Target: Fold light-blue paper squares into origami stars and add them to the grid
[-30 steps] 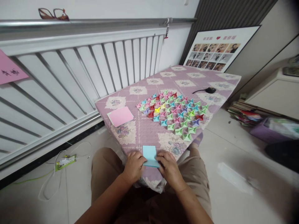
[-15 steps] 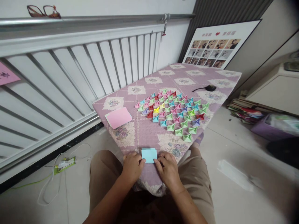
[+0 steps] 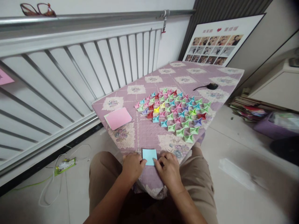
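Observation:
A small light-blue sheet of paper (image 3: 149, 156) lies near the pointed front end of the table. My left hand (image 3: 133, 164) is closed at its lower left corner, thumb pressing on the edge and fingers curled. At the lower right corner, my right hand (image 3: 168, 166) pinches the paper in the same way. Beyond my hands stand several rows of folded paper pieces (image 3: 179, 120) in green, blue, pink, red and yellow. Left of these rows lies a stack of pink paper (image 3: 118, 118), with a paler sheet showing at its edge.
A patterned pink tablecloth (image 3: 146, 137) covers the table. A black object with a cord (image 3: 212, 86) rests toward the far right. The white radiator (image 3: 86, 71) runs along the left side, and a photo board (image 3: 215, 40) leans at the back.
The blue paper's upper edge now looks even, where a second layer stuck out behind it before. Its visible face appears slightly taller. My hands stay at its lower corners; the view has shifted slightly.

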{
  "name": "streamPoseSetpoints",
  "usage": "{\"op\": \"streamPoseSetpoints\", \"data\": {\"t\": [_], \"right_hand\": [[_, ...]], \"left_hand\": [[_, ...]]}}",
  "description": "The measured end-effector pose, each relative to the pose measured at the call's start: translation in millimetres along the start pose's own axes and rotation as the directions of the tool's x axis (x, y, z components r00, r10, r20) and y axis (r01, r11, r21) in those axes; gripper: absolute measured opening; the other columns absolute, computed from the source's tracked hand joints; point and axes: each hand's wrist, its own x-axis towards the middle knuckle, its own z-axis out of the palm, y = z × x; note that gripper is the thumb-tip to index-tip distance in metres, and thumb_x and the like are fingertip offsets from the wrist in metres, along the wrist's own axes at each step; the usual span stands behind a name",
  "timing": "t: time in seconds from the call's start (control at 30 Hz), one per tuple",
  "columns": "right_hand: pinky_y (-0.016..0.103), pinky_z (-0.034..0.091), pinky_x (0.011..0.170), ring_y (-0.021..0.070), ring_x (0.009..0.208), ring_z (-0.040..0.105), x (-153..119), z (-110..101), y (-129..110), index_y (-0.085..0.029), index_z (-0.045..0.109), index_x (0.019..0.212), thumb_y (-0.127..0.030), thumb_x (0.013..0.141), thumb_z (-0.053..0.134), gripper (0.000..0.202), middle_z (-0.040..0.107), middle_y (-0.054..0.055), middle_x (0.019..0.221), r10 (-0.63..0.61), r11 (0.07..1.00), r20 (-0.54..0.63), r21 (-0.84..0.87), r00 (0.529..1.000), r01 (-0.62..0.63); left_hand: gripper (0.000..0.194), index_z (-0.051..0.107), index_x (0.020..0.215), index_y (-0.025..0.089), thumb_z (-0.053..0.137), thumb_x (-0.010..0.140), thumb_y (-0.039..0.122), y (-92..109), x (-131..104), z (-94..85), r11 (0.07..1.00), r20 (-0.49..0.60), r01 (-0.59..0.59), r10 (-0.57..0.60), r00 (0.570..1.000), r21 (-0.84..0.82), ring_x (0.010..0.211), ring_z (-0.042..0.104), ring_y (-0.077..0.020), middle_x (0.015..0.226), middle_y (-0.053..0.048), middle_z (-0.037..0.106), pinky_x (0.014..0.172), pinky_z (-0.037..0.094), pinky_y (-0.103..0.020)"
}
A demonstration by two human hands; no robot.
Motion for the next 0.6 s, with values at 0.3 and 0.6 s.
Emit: {"op": "streamPoseSetpoints", "data": {"t": [0.3, 0.6], "right_hand": [[0.033, 0.037, 0.079, 0.0203, 0.085, 0.049, 2.5, 0.6, -2.3, -0.020, 0.058, 0.056, -0.035, 0.081, 0.063, 0.029, 0.058, 0.005, 0.083, 0.027, 0.999, 0.004, -0.046, 1.000, -0.027], [0.033, 0.035, 0.076, 0.0200, 0.083, 0.048, 4.7, -0.4, -4.4, -0.021, 0.059, 0.056, -0.033, 0.079, 0.065, 0.027, 0.058, 0.005, 0.081, 0.044, 0.997, -0.003, -0.060, 0.999, -0.045]], "left_hand": [[0.030, 0.067, 0.074, 0.020, 0.052, 0.085, 0.043, 0.2, 2.5, -3.2, 0.999, 0.039, -0.012, 0.010, 0.999, 0.048, 0.085, 0.062, -0.0226, 0.085, -0.005, 0.069, 0.074, 0.034, -0.035], [0.031, 0.068, 0.083, 0.020, 0.048, 0.089, 0.042, 0.4, 3.6, -3.6, 0.997, 0.070, -0.040, 0.035, 0.997, 0.073, 0.090, 0.062, -0.0253, 0.092, -0.007, 0.069, 0.078, 0.037, -0.037]]}}
